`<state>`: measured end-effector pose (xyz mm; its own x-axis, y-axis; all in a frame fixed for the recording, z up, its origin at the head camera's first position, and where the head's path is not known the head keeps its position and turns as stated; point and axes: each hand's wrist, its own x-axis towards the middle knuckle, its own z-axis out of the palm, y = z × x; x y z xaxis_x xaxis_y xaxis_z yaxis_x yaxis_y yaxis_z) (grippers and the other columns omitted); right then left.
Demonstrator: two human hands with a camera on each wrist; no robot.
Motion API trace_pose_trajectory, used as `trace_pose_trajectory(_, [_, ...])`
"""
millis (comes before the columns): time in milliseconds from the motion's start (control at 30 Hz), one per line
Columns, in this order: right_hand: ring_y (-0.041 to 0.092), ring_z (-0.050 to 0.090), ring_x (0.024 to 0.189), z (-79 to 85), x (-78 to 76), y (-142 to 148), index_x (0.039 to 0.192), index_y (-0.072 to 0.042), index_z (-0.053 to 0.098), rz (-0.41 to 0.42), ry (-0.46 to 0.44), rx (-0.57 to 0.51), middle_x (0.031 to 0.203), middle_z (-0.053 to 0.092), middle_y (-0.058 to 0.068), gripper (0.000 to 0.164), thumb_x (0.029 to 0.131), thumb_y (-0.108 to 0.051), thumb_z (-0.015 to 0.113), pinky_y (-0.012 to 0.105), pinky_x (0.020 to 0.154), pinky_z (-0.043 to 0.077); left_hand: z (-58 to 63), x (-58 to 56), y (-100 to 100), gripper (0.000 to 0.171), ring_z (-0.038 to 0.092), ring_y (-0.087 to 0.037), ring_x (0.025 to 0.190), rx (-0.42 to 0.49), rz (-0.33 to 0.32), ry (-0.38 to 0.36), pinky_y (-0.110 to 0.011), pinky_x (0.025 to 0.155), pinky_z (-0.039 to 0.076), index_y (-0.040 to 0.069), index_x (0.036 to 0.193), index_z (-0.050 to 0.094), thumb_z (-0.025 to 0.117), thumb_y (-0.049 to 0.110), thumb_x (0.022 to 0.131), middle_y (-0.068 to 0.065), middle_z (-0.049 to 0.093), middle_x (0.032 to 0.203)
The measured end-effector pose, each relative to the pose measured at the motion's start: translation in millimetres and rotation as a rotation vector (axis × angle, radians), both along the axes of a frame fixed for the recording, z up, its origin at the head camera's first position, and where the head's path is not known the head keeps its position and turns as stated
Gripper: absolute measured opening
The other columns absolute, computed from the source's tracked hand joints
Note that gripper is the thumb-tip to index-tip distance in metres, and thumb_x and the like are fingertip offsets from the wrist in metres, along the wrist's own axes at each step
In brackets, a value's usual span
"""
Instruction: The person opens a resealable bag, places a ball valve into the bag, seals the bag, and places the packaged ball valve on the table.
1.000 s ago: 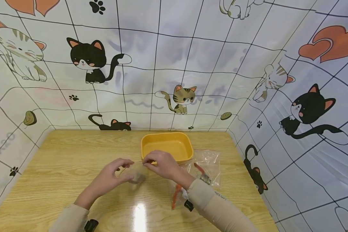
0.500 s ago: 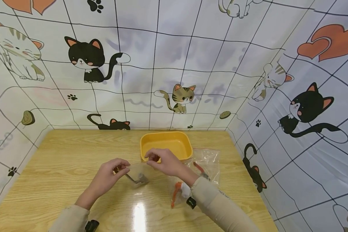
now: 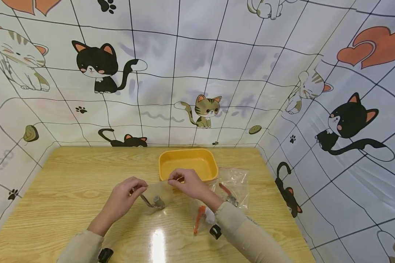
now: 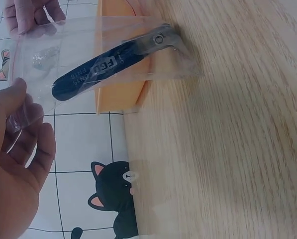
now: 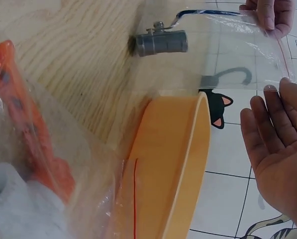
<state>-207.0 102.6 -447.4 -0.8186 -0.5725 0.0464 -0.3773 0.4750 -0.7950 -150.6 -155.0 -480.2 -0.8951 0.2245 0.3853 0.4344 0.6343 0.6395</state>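
A clear zip bag (image 3: pixel 164 188) hangs between my hands, low over the table, its mouth to the top. Inside lies a metal ball valve (image 5: pixel 161 42) with a blue lever handle (image 4: pixel 98 69). My left hand (image 3: pixel 122 197) pinches one top corner of the bag between thumb and fingers. At the opposite corner my right hand (image 3: pixel 191 185) pinches the zip edge; in the right wrist view its other fingers (image 5: pixel 267 127) stand loosely extended. The valve body sags at the bag's bottom, and the lever slants up toward my left hand.
Behind the right hand stands a yellow plastic bin (image 3: pixel 191 166). On the right, partly under my right forearm, are clear bags holding a red-handled metal piece (image 3: pixel 230 199) and a white fitting (image 3: pixel 210 216) with an orange handle (image 5: pixel 34 129). Patterned cloth walls (image 3: pixel 145 109) enclose the table (image 3: pixel 85 175).
My left fingers, spread apart earlier, have closed on the bag's corner. The right hand has shifted slightly right, its thumb and fingertips coming together on the edge. The bagged valve has swung and settled.
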Motion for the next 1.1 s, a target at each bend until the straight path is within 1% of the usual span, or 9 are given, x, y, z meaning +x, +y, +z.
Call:
trace_pose_trajectory(100, [0.003,0.063,0.085,-3.4,1.7,-1.2,0.098,-0.018,0.068,-0.012,-0.016,-0.029,0.094,0.069,-0.003,0.011,0.096,-0.027,0.062,0.024,0.081,0.055,-0.6,-0.8,0.7,0.008,0.054,0.000,0.075,-0.045,0.037,0.011,-0.023,0.064,0.050,0.021,0.096,0.069,0.069,0.015,0.091,0.013,0.062,0.087])
trace_pose_trajectory(200, [0.005,0.064,0.086,-5.5,4.7,-2.6,0.100,-0.017,0.067,-0.006,-0.014,-0.042,0.096,0.069,-0.002,0.013,0.097,-0.027,0.061,0.023,0.081,0.055,0.4,-1.5,3.9,0.010,0.061,-0.005,0.081,-0.107,0.058,0.039,-0.029,0.069,0.052,0.019,0.099,0.070,0.071,0.020,0.089,0.011,0.065,0.092])
trace_pose_trajectory(367, [0.006,0.064,0.089,-7.2,9.8,-6.6,0.103,-0.012,0.066,0.039,0.053,-0.021,0.098,0.069,-0.001,0.019,0.098,-0.028,0.058,0.020,0.081,0.054,2.9,-3.1,15.2,0.023,0.067,-0.015,0.087,-0.154,0.009,0.150,-0.039,0.077,0.054,0.016,0.103,0.070,0.078,0.022,0.082,0.004,0.071,0.097])
trace_pose_trajectory(467, [0.005,0.063,0.090,-6.5,12.6,-9.2,0.104,-0.012,0.065,0.073,0.130,0.013,0.098,0.069,0.000,0.019,0.099,-0.028,0.056,0.017,0.082,0.053,5.0,-4.6,23.5,0.020,0.066,-0.014,0.083,-0.154,-0.002,0.203,-0.040,0.077,0.053,0.017,0.099,0.070,0.079,0.020,0.081,0.005,0.071,0.092])
trace_pose_trajectory(533, [0.005,0.063,0.091,-6.4,13.9,-10.6,0.103,-0.014,0.064,0.078,0.167,0.030,0.099,0.068,-0.001,0.017,0.100,-0.028,0.055,0.016,0.082,0.052,7.2,-4.6,28.2,0.016,0.065,-0.011,0.081,-0.156,0.010,0.206,-0.038,0.075,0.054,0.019,0.095,0.070,0.079,0.020,0.082,0.008,0.069,0.089])
trace_pose_trajectory(633, [0.005,0.064,0.091,-6.1,15.3,-12.0,0.103,-0.015,0.063,0.070,0.191,0.038,0.099,0.068,-0.002,0.016,0.100,-0.028,0.055,0.015,0.082,0.052,10.2,-3.0,32.9,0.010,0.063,-0.007,0.080,-0.154,0.025,0.173,-0.033,0.072,0.054,0.021,0.089,0.070,0.078,0.021,0.083,0.010,0.068,0.087])
trace_pose_trajectory(867, [0.003,0.063,0.091,-8.0,14.9,-14.0,0.103,-0.017,0.067,0.042,0.107,-0.011,0.098,0.069,-0.003,0.017,0.098,-0.031,0.058,0.022,0.081,0.055,12.8,-0.3,36.8,0.009,0.062,-0.010,0.078,-0.161,0.036,0.163,-0.030,0.067,0.052,0.022,0.087,0.068,0.076,0.021,0.085,0.010,0.066,0.085])
trace_pose_trajectory(967, [0.002,0.063,0.088,-8.9,15.7,-15.2,0.102,-0.017,0.069,0.030,0.118,-0.012,0.096,0.070,-0.004,0.016,0.097,-0.030,0.060,0.021,0.081,0.055,12.2,-0.1,37.7,0.008,0.061,-0.011,0.076,-0.157,0.035,0.163,-0.029,0.065,0.050,0.021,0.088,0.068,0.075,0.021,0.085,0.009,0.066,0.085])
trace_pose_trajectory(1100, [0.001,0.062,0.086,-10.5,18.1,-17.0,0.101,-0.016,0.069,0.013,0.153,-0.006,0.094,0.070,-0.004,0.014,0.097,-0.027,0.061,0.022,0.080,0.055,11.4,0.3,39.1,0.009,0.061,-0.007,0.079,-0.151,0.030,0.155,-0.030,0.068,0.053,0.022,0.090,0.067,0.076,0.022,0.085,0.010,0.065,0.086])
